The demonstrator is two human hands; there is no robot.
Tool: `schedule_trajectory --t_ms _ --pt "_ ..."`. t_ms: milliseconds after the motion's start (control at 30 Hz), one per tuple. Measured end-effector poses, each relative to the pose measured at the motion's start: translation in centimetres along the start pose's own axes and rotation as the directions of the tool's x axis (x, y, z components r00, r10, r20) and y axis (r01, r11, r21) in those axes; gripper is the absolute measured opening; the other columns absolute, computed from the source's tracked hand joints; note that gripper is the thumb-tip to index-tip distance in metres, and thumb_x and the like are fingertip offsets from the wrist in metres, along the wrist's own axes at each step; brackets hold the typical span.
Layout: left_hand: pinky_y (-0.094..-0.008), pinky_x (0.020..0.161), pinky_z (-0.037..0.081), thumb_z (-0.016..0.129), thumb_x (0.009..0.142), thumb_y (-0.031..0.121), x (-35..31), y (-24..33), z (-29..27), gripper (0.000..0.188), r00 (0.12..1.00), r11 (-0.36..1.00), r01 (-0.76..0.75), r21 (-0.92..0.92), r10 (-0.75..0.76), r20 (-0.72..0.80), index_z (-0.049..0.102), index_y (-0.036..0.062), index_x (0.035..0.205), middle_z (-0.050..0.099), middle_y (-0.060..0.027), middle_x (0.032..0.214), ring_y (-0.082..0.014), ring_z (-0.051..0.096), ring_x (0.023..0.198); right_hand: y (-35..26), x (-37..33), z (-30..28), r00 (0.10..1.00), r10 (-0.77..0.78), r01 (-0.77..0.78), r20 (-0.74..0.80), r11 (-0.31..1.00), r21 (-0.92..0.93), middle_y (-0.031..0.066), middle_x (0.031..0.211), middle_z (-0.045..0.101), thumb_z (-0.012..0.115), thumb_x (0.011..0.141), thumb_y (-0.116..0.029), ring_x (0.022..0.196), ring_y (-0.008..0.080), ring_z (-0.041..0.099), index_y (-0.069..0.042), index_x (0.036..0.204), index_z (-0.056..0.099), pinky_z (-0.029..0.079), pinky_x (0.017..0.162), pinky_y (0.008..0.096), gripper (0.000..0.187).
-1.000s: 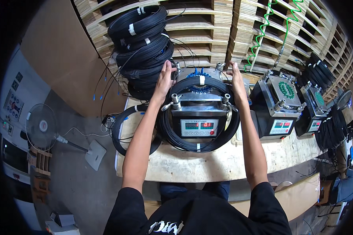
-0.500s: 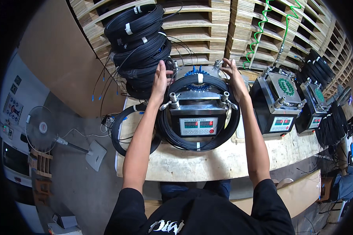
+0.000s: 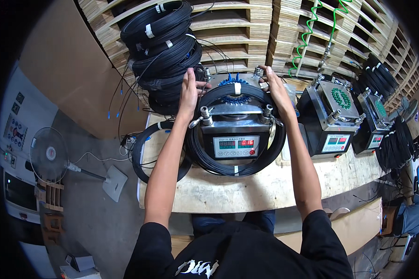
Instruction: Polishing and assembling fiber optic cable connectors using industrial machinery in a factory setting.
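A black polishing machine (image 3: 209, 162) with a metal top plate and a digital panel (image 3: 236, 147) stands before me. Blue connectors (image 3: 237, 80) ring its top plate. A coil of black cable (image 3: 236, 170) with white ties loops around the machine, passing over the top and below the panel. My left hand (image 3: 189, 96) is beside the far left clamp post (image 3: 207, 73), fingers stretched apart toward it. My right hand (image 3: 278, 93) reaches the far right clamp post (image 3: 258, 71), fingers also apart; whether either hand touches its post is unclear. Two near clamp posts (image 3: 206, 115) carry levers.
A stack of cable coils (image 3: 165, 51) rises at the back left, and a smaller coil (image 3: 139, 156) lies on the wooden table (image 3: 214, 197). Two similar machines (image 3: 333, 111) stand to the right. Wooden pallets (image 3: 228, 28) line the back; a fan (image 3: 49, 149) stands left.
Both hands' fingers have moved slightly inward toward the far clamp posts. The red readout on the panel has changed. The view has shifted a little.
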State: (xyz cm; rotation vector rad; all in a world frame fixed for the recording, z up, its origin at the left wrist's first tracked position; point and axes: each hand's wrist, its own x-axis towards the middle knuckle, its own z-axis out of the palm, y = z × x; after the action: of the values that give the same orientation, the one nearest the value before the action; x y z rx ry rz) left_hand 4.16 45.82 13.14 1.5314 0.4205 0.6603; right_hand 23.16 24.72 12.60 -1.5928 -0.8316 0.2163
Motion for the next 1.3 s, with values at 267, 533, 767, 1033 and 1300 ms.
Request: schedule_trajectory --t_ms 267,533,767,1033,1300 --pt "-0.0335 0.098 0.050 0.028 0.102 0.070 1.0 -0.9 -0.8 0.088 0.991 0.988 -0.131 0.085 0.131 0.008 0.011 0.0075 0.161 0.071 -0.0199 0.111 -0.0245 0.067 0.106 -0.3 -0.1 -0.5 0.982 0.118 -0.171 0.144 0.880 0.443 0.0139 0.106 0.070 0.040 0.109 -0.047 0.090 0.0152 0.062 -0.008 0.144 0.053 0.051 0.077 0.0269 0.053" --pt "-0.0334 0.091 0.053 0.027 0.102 0.071 -0.6 0.8 0.0 0.087 0.996 0.999 -0.034 0.039 0.031 0.086 0.013 0.0088 0.162 0.070 -0.0183 0.106 -0.0232 0.067 0.098 -0.8 -0.9 0.0 0.989 0.147 -0.139 -0.028 0.973 0.186 0.0060 0.077 0.065 0.044 0.109 -0.045 0.064 0.0077 0.056 -0.004 0.125 0.064 0.043 0.057 0.0220 0.049" --pt "-0.0340 0.079 0.054 0.030 0.103 0.068 0.3 -0.6 -0.2 0.082 0.987 0.988 -0.108 0.111 0.120 -0.108 0.031 0.0046 0.156 0.065 -0.0121 0.096 -0.0172 0.064 0.090 -0.2 -0.2 -0.5 0.987 0.111 -0.127 0.113 0.981 0.147 0.0039 0.076 0.064 0.044 0.109 -0.045 0.063 0.0066 0.055 -0.003 0.125 0.065 0.043 0.060 0.0215 0.049" --pt "-0.0398 0.100 0.048 0.028 0.102 0.070 0.2 -0.2 -0.1 0.086 0.983 0.982 -0.179 0.067 0.181 -0.019 0.022 0.0061 0.160 0.065 -0.0196 0.121 -0.0237 0.059 0.121 -0.1 -0.1 0.0 0.999 0.039 -0.036 -0.001 0.936 0.351 0.0126 0.104 0.068 0.039 0.109 -0.049 0.086 0.0168 0.066 -0.005 0.137 0.056 0.052 0.073 0.0292 0.055" --pt "-0.0364 0.091 0.050 0.023 0.100 0.075 0.0 -0.3 -0.8 0.089 0.989 0.989 -0.136 0.064 0.132 0.062 0.020 0.0098 0.161 0.064 -0.0165 0.116 -0.0182 0.059 0.112 -0.3 -0.9 0.4 0.977 0.072 -0.043 -0.199 0.989 0.144 0.0107 0.098 0.058 0.034 0.105 -0.064 0.086 0.0182 0.064 -0.009 0.143 0.053 0.048 0.073 0.0267 0.069"
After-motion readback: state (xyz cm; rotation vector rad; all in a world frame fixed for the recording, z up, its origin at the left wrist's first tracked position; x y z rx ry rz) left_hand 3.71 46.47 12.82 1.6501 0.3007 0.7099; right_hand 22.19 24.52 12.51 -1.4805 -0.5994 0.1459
